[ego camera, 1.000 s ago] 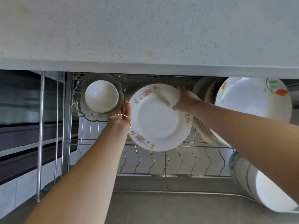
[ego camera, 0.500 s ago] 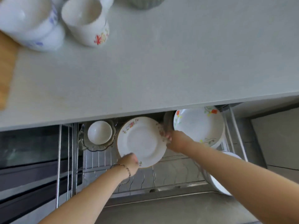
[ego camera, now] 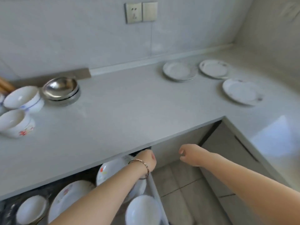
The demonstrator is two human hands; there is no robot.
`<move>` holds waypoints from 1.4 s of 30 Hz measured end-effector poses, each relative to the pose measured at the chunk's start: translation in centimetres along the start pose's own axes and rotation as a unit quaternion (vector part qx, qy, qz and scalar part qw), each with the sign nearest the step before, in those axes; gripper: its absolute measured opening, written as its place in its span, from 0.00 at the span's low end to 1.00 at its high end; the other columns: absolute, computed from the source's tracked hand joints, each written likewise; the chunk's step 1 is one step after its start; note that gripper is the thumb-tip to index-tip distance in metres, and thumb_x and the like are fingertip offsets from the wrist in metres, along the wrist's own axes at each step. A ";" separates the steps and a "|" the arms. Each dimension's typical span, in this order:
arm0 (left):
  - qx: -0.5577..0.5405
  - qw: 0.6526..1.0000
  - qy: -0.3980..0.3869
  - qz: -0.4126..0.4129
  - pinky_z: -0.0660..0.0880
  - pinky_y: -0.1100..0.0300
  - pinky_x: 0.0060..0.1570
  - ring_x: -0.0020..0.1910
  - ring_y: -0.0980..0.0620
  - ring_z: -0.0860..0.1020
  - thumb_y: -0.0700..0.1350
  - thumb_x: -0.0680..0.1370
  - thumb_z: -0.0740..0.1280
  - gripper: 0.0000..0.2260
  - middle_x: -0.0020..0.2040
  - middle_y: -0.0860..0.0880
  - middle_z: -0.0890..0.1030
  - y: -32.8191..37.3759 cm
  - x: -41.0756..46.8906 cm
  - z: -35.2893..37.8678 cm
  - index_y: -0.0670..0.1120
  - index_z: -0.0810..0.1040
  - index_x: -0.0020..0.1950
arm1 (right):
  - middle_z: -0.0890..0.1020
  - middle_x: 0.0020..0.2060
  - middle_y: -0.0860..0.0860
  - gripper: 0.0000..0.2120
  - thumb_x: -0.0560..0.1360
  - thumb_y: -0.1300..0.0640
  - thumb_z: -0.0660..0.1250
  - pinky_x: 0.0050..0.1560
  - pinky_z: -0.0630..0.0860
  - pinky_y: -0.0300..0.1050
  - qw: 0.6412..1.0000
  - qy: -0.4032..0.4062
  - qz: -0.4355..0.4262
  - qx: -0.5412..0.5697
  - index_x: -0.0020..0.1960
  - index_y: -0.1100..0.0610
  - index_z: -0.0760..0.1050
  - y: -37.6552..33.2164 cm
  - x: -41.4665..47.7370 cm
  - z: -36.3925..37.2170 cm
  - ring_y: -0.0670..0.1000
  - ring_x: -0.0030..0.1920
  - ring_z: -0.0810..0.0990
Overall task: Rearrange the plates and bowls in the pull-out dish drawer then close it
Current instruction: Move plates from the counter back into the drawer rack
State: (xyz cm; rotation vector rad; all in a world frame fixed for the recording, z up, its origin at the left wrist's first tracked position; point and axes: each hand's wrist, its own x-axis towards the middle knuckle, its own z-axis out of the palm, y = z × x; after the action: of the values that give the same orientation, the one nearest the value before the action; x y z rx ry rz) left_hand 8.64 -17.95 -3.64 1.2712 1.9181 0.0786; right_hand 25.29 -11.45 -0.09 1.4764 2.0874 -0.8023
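The pull-out dish drawer (ego camera: 152,184) stands open under the countertop (ego camera: 123,120), at about 7 o'clock in the view, its thin metal side rail running down past the left wrist. Inside it, blurred by motion, lie glossy white ceramic pieces: a small round bowl (ego camera: 31,209) at far 8 o'clock, a wide flat plate with faint floral print (ego camera: 68,197) beside it, a larger plate with red and yellow flower marks (ego camera: 110,169) toward the back, and a deep rounded bowl (ego camera: 142,211) near 6 o'clock.

The left hand (ego camera: 146,159), a thin beaded bracelet (ego camera: 140,163) on its wrist, reaches in over the flowered plate's rim just below the counter edge; its fingers are hidden, so their grip cannot be told. The right hand (ego camera: 189,155) hangs free at 5 o'clock beyond the drawer, fingers loosely curled with a narrow gap and holding nothing.

On the smooth pale stone countertop, three shallow white plates (ego camera: 178,71) sit at 2 o'clock. At 9 o'clock stand stacked shiny steel bowls (ego camera: 60,90) and white ceramic cups (ego camera: 22,99).
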 end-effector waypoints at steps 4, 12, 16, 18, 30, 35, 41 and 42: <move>-0.008 0.999 0.051 0.011 0.74 0.58 0.48 0.47 0.45 0.80 0.41 0.77 0.56 0.12 0.46 0.44 0.81 11.1 2.8 0.7 0.46 0.77 0.41 | 0.71 0.69 0.55 0.19 0.79 0.56 0.56 0.67 0.67 0.45 0.999 0.026 -0.003 -0.025 0.69 0.60 0.68 8.6 -1.4 -7.3 0.55 0.69 0.70; -0.069 0.995 0.066 0.021 0.73 0.60 0.47 0.40 0.46 0.76 0.39 0.76 0.56 0.09 0.44 0.45 0.80 26.5 7.9 0.4 0.47 0.70 0.37 | 0.75 0.63 0.54 0.17 0.77 0.57 0.58 0.61 0.74 0.48 0.994 0.096 0.050 0.011 0.65 0.58 0.71 21.1 -0.9 -16.8 0.56 0.62 0.76; -0.092 0.993 0.067 0.030 0.76 0.57 0.52 0.43 0.46 0.81 0.40 0.76 0.55 0.10 0.48 0.43 0.84 31.2 10.8 0.6 0.47 0.71 0.38 | 0.73 0.66 0.54 0.18 0.78 0.59 0.56 0.63 0.70 0.44 0.989 0.113 0.081 0.049 0.67 0.58 0.69 25.3 1.2 -19.3 0.55 0.66 0.72; -0.112 0.992 0.056 0.025 0.78 0.55 0.56 0.49 0.44 0.83 0.41 0.77 0.55 0.09 0.50 0.42 0.84 32.9 12.5 1.2 0.45 0.74 0.42 | 0.75 0.64 0.56 0.18 0.77 0.60 0.57 0.62 0.71 0.45 0.985 0.119 0.100 0.076 0.66 0.60 0.72 27.2 2.6 -20.1 0.56 0.64 0.74; -0.035 0.998 -0.040 0.034 0.69 0.55 0.63 0.65 0.43 0.73 0.44 0.78 0.60 0.21 0.67 0.43 0.71 43.7 30.4 -0.9 0.43 0.62 0.70 | 0.67 0.69 0.59 0.25 0.77 0.54 0.61 0.66 0.68 0.45 0.919 0.162 0.259 0.248 0.72 0.59 0.62 37.3 17.3 -26.2 0.57 0.68 0.71; -0.033 0.997 -0.072 -0.021 0.69 0.53 0.63 0.67 0.41 0.70 0.42 0.76 0.63 0.27 0.69 0.41 0.65 46.1 37.1 -0.6 0.40 0.57 0.72 | 0.69 0.64 0.63 0.27 0.75 0.51 0.65 0.62 0.71 0.48 0.822 0.183 0.384 0.378 0.68 0.64 0.63 39.8 22.2 -27.2 0.62 0.61 0.74; -0.084 0.987 -0.132 -0.038 0.76 0.55 0.55 0.51 0.45 0.77 0.36 0.73 0.62 0.19 0.58 0.44 0.77 45.8 41.5 0.6 0.43 0.64 0.62 | 0.79 0.48 0.64 0.17 0.72 0.59 0.67 0.48 0.77 0.50 0.772 0.158 0.424 0.448 0.58 0.64 0.70 42.2 25.4 -25.8 0.59 0.44 0.81; -0.086 0.986 -0.138 -0.036 0.75 0.56 0.53 0.49 0.46 0.75 0.35 0.73 0.63 0.18 0.57 0.44 0.76 45.7 41.7 0.7 0.43 0.64 0.61 | 0.79 0.39 0.63 0.10 0.72 0.62 0.68 0.40 0.78 0.49 0.764 0.146 0.416 0.471 0.50 0.65 0.71 42.4 25.2 -26.0 0.56 0.31 0.81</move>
State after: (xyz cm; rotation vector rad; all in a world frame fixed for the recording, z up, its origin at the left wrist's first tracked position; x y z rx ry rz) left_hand 36.30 37.26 -7.70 1.0401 1.6786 0.0281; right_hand 56.43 34.37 -6.22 2.8749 0.8262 -1.3351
